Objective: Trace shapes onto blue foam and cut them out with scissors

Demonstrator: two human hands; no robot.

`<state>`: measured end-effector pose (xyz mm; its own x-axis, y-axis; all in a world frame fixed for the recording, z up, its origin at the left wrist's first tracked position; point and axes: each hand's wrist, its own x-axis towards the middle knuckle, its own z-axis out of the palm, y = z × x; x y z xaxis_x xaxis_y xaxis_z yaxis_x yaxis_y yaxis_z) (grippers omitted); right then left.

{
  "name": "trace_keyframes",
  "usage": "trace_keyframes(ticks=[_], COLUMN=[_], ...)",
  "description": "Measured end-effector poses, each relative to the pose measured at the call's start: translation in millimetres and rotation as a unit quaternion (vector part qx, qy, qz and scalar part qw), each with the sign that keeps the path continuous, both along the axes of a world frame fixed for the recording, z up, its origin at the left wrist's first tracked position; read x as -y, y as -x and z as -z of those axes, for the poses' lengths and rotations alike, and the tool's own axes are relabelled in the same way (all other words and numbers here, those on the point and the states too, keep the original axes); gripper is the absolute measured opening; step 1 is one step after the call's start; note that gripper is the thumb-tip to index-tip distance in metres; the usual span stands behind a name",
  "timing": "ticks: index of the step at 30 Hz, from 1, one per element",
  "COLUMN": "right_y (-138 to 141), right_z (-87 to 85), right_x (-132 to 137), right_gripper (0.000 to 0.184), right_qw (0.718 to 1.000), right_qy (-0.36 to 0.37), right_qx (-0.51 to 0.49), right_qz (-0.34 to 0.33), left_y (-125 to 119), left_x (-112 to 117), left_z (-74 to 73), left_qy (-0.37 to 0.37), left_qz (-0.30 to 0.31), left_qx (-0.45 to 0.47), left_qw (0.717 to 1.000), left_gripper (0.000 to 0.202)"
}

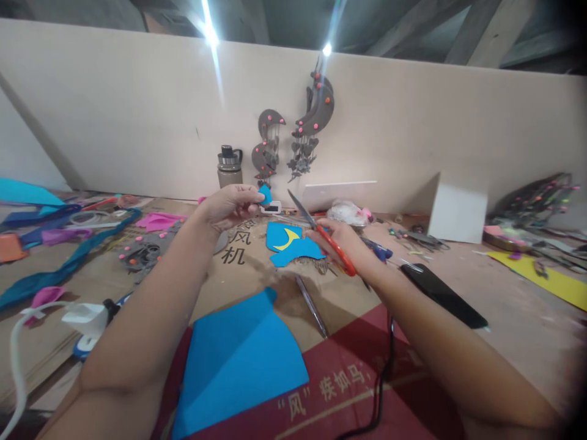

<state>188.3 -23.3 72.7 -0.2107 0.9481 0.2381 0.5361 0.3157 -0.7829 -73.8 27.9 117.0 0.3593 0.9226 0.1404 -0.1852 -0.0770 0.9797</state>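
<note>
A blue sheet (243, 360) lies nearest, left of the pen (312, 307). Beyond the pen, rightward, the right hand's (342, 233) fingers grip scissors (317, 226); beyond it, leftward, the left hand's (233, 205) pinch a small blue piece (265, 195). Cutting seems in hand; another snip would call for bringing blades and piece together.

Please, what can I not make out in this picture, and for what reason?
All in the head view:
Small blue piece: partly covered by the left hand; full outline hidden.
Red-handled scissors: handles partly hidden by the right hand.
Yellow sheet: cut off by the right edge.
Dark tangle at far right: too blurred to name.
</note>
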Motion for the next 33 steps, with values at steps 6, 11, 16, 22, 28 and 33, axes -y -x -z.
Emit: trace_keyframes(ticks=[6, 11, 16, 22, 28, 33], right_y=[10, 26, 34, 41, 48, 49], right_z=[12.4, 11.2, 24.7, 51.0, 73.4, 82.6], right_x=[10, 22, 17, 7, 11, 11], right_gripper=[0.046, 0.051, 0.057, 0.063, 0.066, 0.058], right_qw=[0.996, 0.974, 0.952, 0.945, 0.929, 0.905], right_qy=[-0.001, -0.028, -0.035, -0.009, 0.005, 0.034], right_qx=[-0.09, -0.223, -0.3, -0.325, -0.368, -0.419], right_qz=[0.001, -0.002, -0.039, -0.036, -0.021, -0.06], left_y=[-16, -35, -33, -37, -47, -45], left_x=[2, 7, 12, 22, 32, 38], left_z=[3.6, 17.3, 47.3, 74.0, 84.9, 91.7], left_qy=[-0.005, 0.013, -0.007, -0.033, -0.032, 0.001], left_qz=[0.008, 0.026, 0.021, 0.005, 0.023, 0.013], left_qx=[-0.026, -0.093, -0.117, -0.147, -0.169, -0.163], left_qw=[1.0, 0.995, 0.993, 0.989, 0.985, 0.987], left_gripper=[0.025, 0.025, 0.026, 0.023, 0.031, 0.034])
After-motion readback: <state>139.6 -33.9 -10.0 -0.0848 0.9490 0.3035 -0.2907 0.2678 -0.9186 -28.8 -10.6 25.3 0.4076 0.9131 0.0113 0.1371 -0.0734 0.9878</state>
